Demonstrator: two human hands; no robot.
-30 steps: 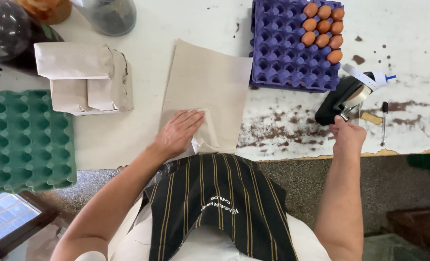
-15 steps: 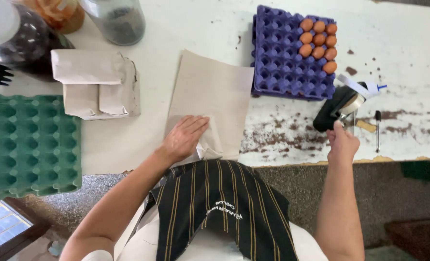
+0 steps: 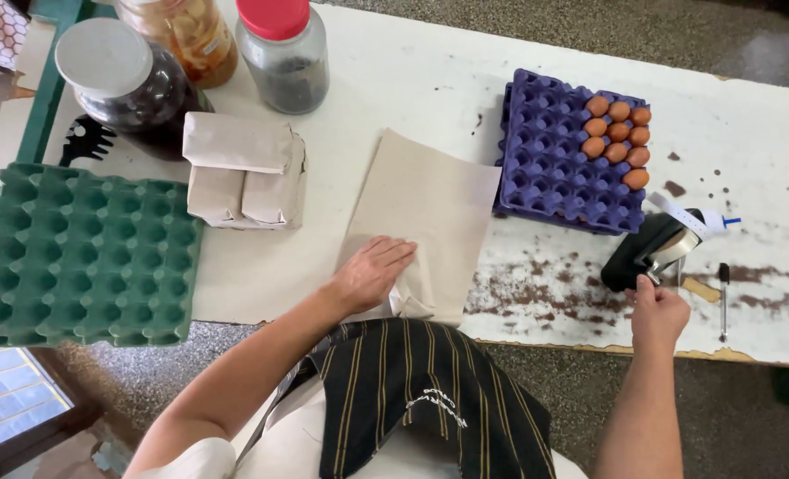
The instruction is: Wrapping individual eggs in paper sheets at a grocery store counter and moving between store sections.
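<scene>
I see my left hand point(image 3: 372, 270) lying flat, fingers spread and pressed on the near part of a beige sheet of wrapping paper point(image 3: 425, 208); I judge it is held so to keep the paper from sliding, because the near corner is folded up into a small crumple just beside the fingers; this hand has no closed grip, it only presses. The paper lies in the middle of the white, worn desk point(image 3: 430, 80), its near edge almost at the desk edge in front of me.

My right hand point(image 3: 658, 312) is closed around the handle of a black tape dispenser with a white roll point(image 3: 652, 250); the grip is tight on it, and the dispenser stands near the front edge, on the stained part of the desk; a small dark pen-like tool point(image 3: 722, 297) lies just right of it.

Behind the dispenser sits a purple egg tray point(image 3: 554, 177), touching the right edge of the paper; brown eggs point(image 3: 618, 137) fill only its far right corner. At left a green egg tray point(image 3: 80, 253) hangs partly over the front edge; behind it are folded paper packets point(image 3: 244, 168), and further three jars point(image 3: 284, 53).

Free room stays mostly between the packets and the paper, and on the far right side of the desk.
</scene>
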